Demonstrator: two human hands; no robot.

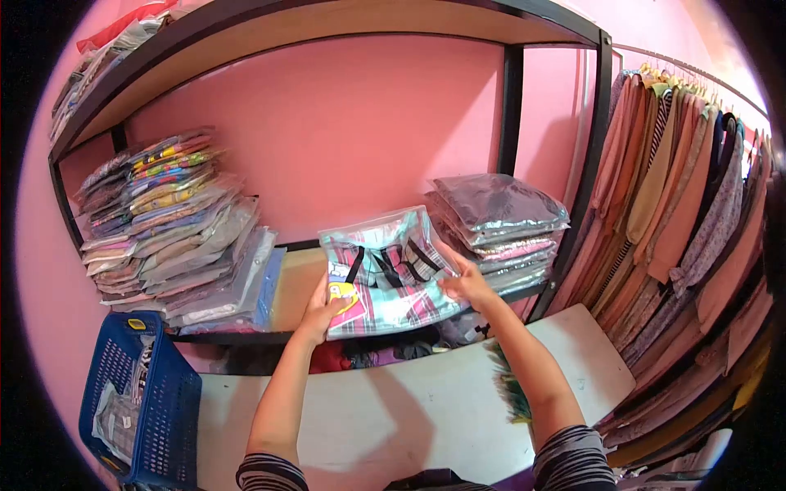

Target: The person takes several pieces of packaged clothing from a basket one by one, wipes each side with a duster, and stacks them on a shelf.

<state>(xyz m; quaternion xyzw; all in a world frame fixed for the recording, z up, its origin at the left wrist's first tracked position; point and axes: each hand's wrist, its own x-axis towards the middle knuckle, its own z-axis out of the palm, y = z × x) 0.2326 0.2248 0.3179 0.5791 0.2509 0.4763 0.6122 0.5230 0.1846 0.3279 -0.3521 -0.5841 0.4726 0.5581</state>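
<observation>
Between my two hands is a folded plaid garment point(385, 299) in a clear plastic bag, pink, white and pale green with black straps and a yellow printed patch at its lower left. My left hand point(321, 313) grips the bag's left edge, thumb on top near the patch. On the opposite side my right hand point(465, 282) pinches the right edge, thumb over the front. The bag is tilted up toward me, in front of the shelf point(299, 295), between a tall stack of bagged clothes point(184, 237) and a shorter stack point(499, 225).
Below me stretches a white table point(360, 417). A blue perforated basket point(168, 409) with bagged clothes stands at its left. Hanging garments point(663, 188) fill a rack on the right. The shelf's black upright point(512, 110) and upper board frame the space; a feathery green item point(509, 380) lies by my right forearm.
</observation>
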